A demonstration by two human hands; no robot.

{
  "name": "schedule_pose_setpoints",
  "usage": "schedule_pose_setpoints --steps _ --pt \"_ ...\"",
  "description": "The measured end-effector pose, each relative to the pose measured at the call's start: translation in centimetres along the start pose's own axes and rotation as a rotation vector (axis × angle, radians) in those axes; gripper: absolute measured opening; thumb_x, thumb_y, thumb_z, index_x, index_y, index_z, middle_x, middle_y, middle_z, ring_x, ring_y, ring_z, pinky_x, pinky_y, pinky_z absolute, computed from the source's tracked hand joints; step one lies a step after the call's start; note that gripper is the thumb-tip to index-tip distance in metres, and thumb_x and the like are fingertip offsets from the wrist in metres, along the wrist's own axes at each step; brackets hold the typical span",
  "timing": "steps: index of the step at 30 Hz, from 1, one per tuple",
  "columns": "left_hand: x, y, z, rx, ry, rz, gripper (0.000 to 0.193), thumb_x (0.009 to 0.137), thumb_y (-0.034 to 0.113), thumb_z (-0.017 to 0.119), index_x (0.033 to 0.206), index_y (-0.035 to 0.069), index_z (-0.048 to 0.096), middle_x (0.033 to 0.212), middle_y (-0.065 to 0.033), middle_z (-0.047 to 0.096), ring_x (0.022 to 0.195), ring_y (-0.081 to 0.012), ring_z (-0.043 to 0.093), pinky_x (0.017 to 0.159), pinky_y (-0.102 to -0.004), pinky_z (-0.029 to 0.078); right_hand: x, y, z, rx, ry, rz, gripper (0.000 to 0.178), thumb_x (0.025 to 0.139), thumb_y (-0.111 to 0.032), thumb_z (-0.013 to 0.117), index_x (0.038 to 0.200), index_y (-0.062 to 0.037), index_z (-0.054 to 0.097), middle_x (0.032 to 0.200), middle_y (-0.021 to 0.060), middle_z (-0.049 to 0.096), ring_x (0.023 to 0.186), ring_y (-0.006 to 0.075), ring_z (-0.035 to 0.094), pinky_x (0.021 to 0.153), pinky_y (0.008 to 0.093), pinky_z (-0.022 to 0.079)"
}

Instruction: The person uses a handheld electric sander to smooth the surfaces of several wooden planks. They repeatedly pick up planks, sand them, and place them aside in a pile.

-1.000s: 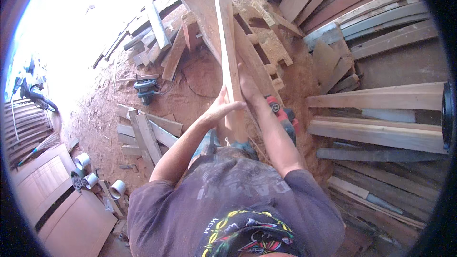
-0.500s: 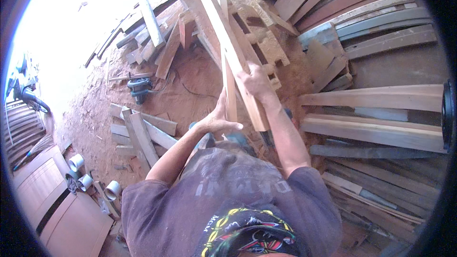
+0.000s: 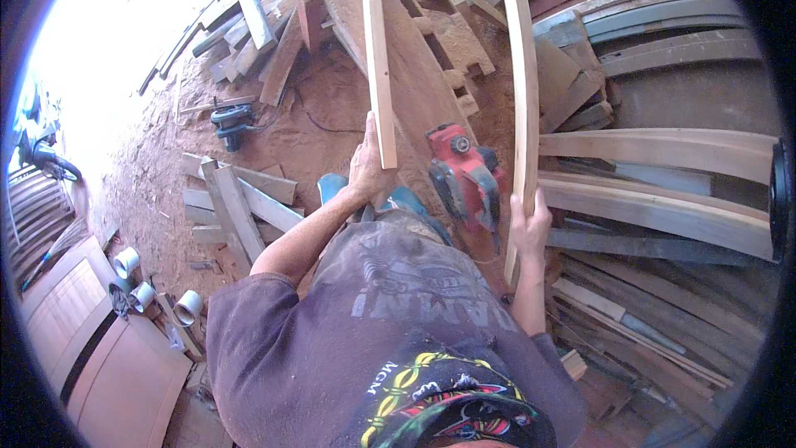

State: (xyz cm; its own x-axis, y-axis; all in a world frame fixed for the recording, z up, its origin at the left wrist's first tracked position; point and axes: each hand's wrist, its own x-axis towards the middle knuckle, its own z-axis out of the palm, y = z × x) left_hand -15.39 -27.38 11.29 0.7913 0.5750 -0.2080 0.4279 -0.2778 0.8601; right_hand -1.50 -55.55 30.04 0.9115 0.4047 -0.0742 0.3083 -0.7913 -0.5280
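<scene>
My left hand is at the near end of a pale wooden strip, gripping it from its left side; some fingers are hidden behind the wood. Off to the right, my right hand is wrapped round the lower part of a second pale wooden strip, which points away from me. Between the two strips a red and black electric planer rests at the near end of a wide brown plank.
Left of the plank, a dark teal power tool with a cord lies on the sawdust-covered ground. Offcuts are heaped at the left and farther off. Long boards are stacked along my right. A notched timber lies beyond the planer.
The two strips, close together before, are now apart. My right hand has swung its strip to the right and nearer me, uncovering the planer. My left hand has moved slightly left.
</scene>
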Motion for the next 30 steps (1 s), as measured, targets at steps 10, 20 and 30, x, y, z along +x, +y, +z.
schedule_pose_setpoints --steps 10,20,30 --pt "0.9 4.8 4.5 -0.144 0.290 0.075 0.106 0.087 0.014 0.073 0.168 0.003 0.007 0.135 -0.0291 0.063 0.121 -0.0433 0.067 0.100 -0.0484 0.056 -15.2 12.6 5.3 -0.005 -0.127 0.460 0.074 0.093 -0.014 0.069 0.161 -0.0041 0.041 0.127 0.0320 0.068 0.113 0.0510 0.067 0.094 0.0500 0.055" --pt "9.3 22.2 -12.9 -0.563 0.230 0.117 0.049 0.086 0.017 0.072 0.128 0.003 0.050 0.105 -0.0068 0.063 0.092 -0.0120 0.062 0.075 -0.0329 0.054 -17.3 17.1 9.0 -0.234 -0.038 0.177 0.084 0.094 -0.027 0.072 0.166 -0.0117 0.032 0.155 0.0291 0.048 0.136 0.0506 0.052 0.111 0.0550 0.047" --pt "10.1 22.7 -13.5 -0.568 0.244 0.122 0.035 0.087 0.017 0.072 0.117 0.006 0.057 0.097 -0.0031 0.062 0.085 -0.0114 0.059 0.073 -0.0289 0.051 -18.7 18.9 8.1 -0.219 -0.201 0.187 0.083 0.095 -0.029 0.071 0.166 -0.0116 0.032 0.157 0.0291 0.046 0.137 0.0511 0.050 0.113 0.0554 0.046"
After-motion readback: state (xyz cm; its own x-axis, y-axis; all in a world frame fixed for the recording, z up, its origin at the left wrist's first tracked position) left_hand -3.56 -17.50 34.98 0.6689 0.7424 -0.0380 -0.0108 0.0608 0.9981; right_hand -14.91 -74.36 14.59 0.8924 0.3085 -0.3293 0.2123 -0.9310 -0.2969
